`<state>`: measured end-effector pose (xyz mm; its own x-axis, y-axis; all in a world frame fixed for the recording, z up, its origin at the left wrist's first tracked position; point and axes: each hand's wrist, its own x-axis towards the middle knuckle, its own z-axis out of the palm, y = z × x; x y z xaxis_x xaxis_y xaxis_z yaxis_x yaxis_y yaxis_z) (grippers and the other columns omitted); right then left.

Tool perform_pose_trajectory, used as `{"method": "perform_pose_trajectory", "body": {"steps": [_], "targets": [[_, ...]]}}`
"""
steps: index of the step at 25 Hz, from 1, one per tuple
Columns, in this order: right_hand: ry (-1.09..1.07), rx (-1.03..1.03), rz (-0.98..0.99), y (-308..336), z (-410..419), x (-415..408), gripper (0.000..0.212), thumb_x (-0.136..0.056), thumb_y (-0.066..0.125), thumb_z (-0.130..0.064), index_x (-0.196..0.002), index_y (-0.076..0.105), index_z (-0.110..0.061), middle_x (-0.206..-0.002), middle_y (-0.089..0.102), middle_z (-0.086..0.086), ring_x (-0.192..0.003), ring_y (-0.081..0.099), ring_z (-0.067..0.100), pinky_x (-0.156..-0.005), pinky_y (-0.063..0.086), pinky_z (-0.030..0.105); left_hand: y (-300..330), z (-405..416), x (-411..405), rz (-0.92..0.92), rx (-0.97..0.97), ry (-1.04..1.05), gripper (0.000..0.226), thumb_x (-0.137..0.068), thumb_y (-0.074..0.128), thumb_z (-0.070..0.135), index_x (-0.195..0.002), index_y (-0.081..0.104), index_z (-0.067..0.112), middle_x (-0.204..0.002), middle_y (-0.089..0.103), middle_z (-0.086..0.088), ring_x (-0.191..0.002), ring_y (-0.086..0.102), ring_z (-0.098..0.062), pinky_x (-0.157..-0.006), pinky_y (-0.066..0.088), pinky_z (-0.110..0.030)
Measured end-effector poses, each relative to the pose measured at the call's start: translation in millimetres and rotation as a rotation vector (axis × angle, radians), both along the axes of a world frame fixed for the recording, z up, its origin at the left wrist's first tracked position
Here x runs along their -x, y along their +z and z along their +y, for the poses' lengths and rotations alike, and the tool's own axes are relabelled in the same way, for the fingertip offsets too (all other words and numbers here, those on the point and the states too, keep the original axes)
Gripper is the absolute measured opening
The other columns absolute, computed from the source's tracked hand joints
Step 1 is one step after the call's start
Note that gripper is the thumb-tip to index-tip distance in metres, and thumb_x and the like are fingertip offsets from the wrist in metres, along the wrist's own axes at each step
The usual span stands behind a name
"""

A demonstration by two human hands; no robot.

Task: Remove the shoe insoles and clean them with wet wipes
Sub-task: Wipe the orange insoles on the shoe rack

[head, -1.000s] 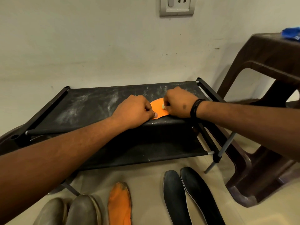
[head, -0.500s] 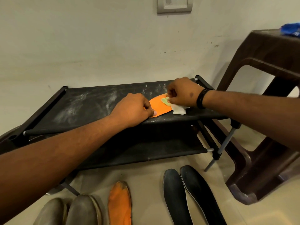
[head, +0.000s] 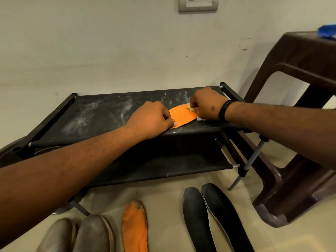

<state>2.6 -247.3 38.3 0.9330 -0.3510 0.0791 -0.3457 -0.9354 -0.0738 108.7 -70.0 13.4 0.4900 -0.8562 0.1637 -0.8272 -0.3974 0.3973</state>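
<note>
An orange insole [head: 182, 114] lies flat on the top shelf of a black shoe rack [head: 101, 113]. My left hand [head: 149, 120] pinches its near end and holds it down. My right hand [head: 207, 102] grips a crumpled white wet wipe [head: 201, 118] and presses it on the insole's far end; most of the wipe is hidden under the fingers. On the floor lie a second orange insole [head: 135, 228], dirty at its top, and two black insoles [head: 209, 219].
A pair of grey-brown shoes [head: 80, 235] stands on the floor at the lower left. A brown plastic stool [head: 300, 73] with a blue packet [head: 327, 32] on top stands right of the rack. A wall rises just behind the rack.
My right hand has slid the wipe along the insole away from my left hand, toward the rack's far right corner. My left hand stays on the near end.
</note>
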Motion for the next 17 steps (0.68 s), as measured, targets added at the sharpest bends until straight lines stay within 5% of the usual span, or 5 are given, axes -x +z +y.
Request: {"method": "perform_pose_trajectory", "body": {"steps": [6, 13, 17], "targets": [[0.132, -0.197, 0.034, 7.3, 31.1, 15.2, 0.012, -0.087, 0.068, -0.013, -0.096, 0.075, -0.011, -0.092, 0.071, -0.001, -0.089, 0.067, 0.014, -0.078, 0.051, 0.024, -0.4, 2.8, 0.0, -0.009, -0.009, 0.009, 0.023, -0.086, 0.073, 0.046, -0.087, 0.081, 0.024, -0.109, 0.076, 0.006, -0.093, 0.069, -0.013, -0.083, 0.059, -0.041], [-0.039, -0.017, -0.028, -1.7, 12.7, -10.0, 0.019, -0.085, 0.06, -0.006, -0.101, 0.07, -0.005, -0.101, 0.069, 0.013, -0.088, 0.065, 0.028, -0.082, 0.056, 0.04, 3.3, -0.4, 0.8, 0.003, -0.033, 0.003, 0.026, -0.087, 0.072, 0.048, -0.092, 0.081, 0.025, -0.111, 0.075, 0.003, -0.092, 0.069, -0.014, -0.085, 0.059, -0.042], [0.118, -0.124, 0.019, 0.7, 37.8, -12.7, 0.015, -0.087, 0.064, -0.011, -0.099, 0.073, -0.012, -0.094, 0.07, 0.004, -0.088, 0.065, 0.018, -0.077, 0.052, 0.027, 2.4, -0.4, -1.3, -0.033, -0.054, 0.007, 0.029, -0.083, 0.072, 0.054, -0.085, 0.081, 0.026, -0.083, 0.075, 0.0, -0.068, 0.067, -0.014, -0.071, 0.06, -0.043]]}}
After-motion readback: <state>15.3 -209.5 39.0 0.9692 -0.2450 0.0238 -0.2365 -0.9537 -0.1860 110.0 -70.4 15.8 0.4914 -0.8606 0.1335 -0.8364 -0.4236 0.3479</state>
